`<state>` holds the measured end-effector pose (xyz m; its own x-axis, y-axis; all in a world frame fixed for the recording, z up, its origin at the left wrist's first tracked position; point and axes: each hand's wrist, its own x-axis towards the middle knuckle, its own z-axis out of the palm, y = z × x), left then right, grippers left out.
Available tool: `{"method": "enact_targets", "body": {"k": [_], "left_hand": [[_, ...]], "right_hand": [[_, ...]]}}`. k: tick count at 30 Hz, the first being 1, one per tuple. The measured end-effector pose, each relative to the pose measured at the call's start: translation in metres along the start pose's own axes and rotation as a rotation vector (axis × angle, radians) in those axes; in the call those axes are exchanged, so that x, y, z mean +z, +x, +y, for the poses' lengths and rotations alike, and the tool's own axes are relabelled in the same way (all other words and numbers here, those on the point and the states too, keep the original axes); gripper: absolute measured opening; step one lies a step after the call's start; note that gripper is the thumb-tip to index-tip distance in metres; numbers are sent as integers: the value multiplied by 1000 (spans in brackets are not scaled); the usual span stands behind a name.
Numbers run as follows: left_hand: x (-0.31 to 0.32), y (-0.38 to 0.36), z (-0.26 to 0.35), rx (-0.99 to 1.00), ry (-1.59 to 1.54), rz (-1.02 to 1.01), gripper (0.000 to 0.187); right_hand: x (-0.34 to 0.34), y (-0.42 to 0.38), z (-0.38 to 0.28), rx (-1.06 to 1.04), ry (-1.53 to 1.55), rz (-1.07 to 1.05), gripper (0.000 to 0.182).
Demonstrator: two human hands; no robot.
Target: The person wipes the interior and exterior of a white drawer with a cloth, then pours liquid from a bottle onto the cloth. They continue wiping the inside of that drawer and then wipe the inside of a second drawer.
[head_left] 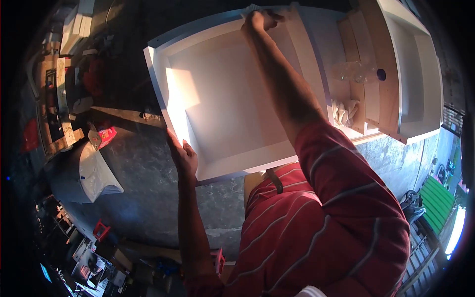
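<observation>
A shallow white drawer or box [227,99] with raised sides is tilted in front of me, sunlight falling on its left inner side. My left hand [183,156] grips its left edge near the front corner, the thumb inside and the fingers on the outer face. Across the drawer reaches my right arm. At the far side my right hand [263,20] is closed on what looks like a pale crumpled cloth [252,8], pressed against the rim. Its fingertips are partly hidden.
To the right stands a wooden cabinet carcass [388,69], with a crumpled cloth [345,113] and a clear plastic bag or bottle [354,72] beside it. Timber pieces [62,104], a white sack [96,171] and a red stool [101,230] are on the left.
</observation>
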<state>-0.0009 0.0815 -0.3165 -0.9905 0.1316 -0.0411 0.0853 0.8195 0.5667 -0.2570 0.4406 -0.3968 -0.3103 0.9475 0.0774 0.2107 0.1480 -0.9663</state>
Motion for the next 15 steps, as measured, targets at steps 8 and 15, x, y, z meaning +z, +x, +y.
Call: {"method": "enact_targets", "body": {"k": [8, 15], "left_hand": [[4, 0, -3, 47, 45, 46, 62], [5, -1, -3, 90, 22, 82, 60]], "right_hand": [[-36, -2, 22, 283, 231, -513, 28], [-114, -69, 19, 553, 342, -388, 38]]}}
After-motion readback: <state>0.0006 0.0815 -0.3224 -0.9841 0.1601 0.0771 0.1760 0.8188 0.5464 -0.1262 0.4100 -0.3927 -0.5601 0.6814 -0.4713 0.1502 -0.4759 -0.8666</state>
